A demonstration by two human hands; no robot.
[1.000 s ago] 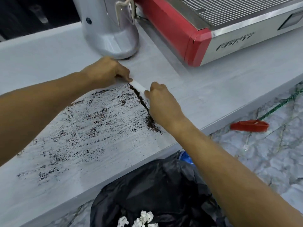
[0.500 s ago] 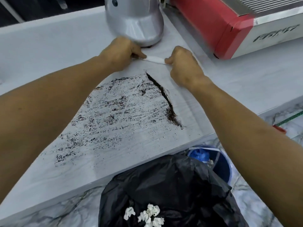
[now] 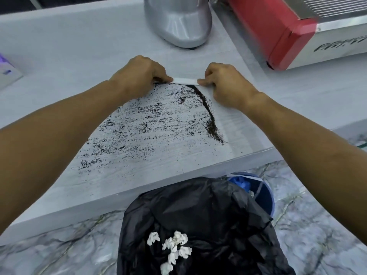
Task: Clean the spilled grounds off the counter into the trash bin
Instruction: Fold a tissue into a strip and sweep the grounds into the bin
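Dark coffee grounds (image 3: 143,128) lie scattered over the pale grey counter (image 3: 59,56), with a thicker swept ridge (image 3: 208,114) on their right side. A narrow white strip (image 3: 184,81) stands on the counter at the far edge of the spill. My left hand (image 3: 139,76) pinches its left end and my right hand (image 3: 224,84) pinches its right end. Below the counter's front edge stands the trash bin (image 3: 198,221), lined with a black bag and holding crumpled white paper.
A silver grinder base (image 3: 178,22) stands just behind my hands. A red and steel espresso machine (image 3: 288,32) sits at the back right. A blue bucket (image 3: 262,195) stands beside the trash bin on the marble floor. A white box (image 3: 8,74) is at the left edge.
Both hands carried the white strip from the swept ridge to the far edge of the spill and turned it crosswise. The camera view has shifted downward, showing more of the bin.
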